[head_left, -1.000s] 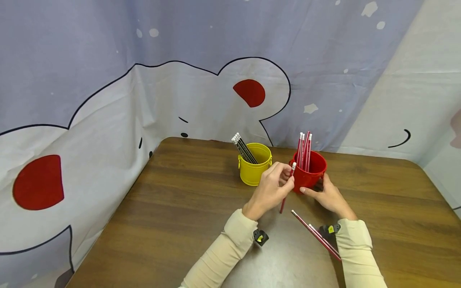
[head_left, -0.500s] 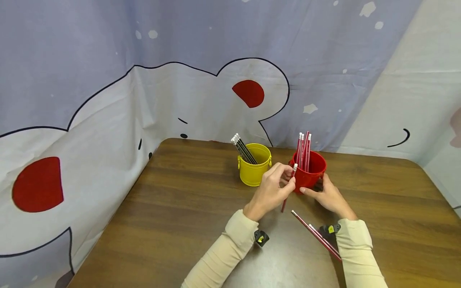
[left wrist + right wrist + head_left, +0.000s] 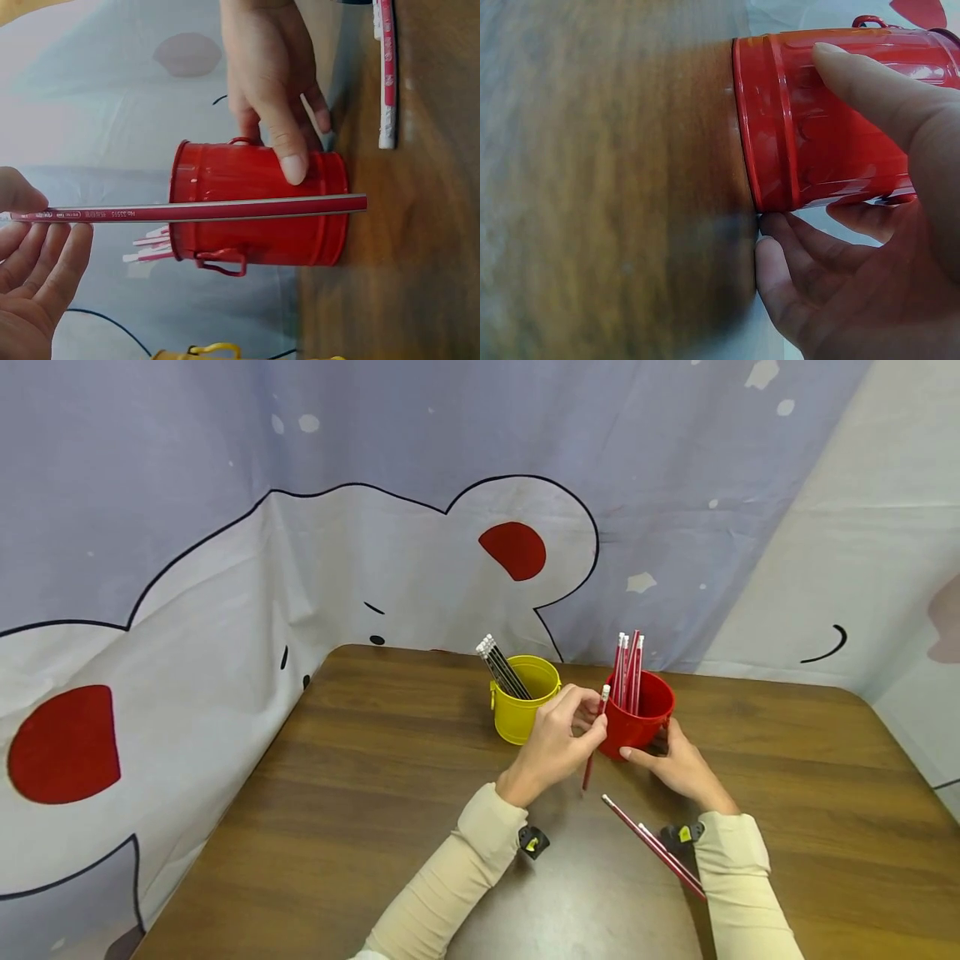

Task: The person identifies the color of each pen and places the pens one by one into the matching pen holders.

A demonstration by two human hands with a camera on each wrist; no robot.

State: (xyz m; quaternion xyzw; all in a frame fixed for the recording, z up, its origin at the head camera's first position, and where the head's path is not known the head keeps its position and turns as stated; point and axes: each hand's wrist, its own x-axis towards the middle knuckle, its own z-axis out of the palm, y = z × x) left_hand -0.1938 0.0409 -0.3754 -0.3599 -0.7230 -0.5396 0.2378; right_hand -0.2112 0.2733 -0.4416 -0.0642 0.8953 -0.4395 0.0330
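Note:
My left hand (image 3: 551,742) pinches a red pencil (image 3: 247,211) near its white eraser end, thumb on one side and fingertips on the other. The pencil hangs nearly upright in front of the red bucket (image 3: 628,733), its lower end pointing down to the table. At the bucket's right side, my right hand (image 3: 684,768) holds it low down, with the thumb (image 3: 870,82) lying along the front wall and the fingers by the side. Several red pencils (image 3: 636,681) stand inside the bucket, erasers up. Their lower ends are hidden.
Left of the red bucket stands a yellow bucket (image 3: 517,718) with several black pencils (image 3: 504,670) leaning in it. Two red pencils (image 3: 660,853) lie on the wooden table (image 3: 360,793) by the right wrist. A printed curtain (image 3: 420,560) hangs behind the table.
The left hand has risen slightly with its pencil, in front of the red bucket. The right hand stays on the bucket. The whole head view has shifted a little.

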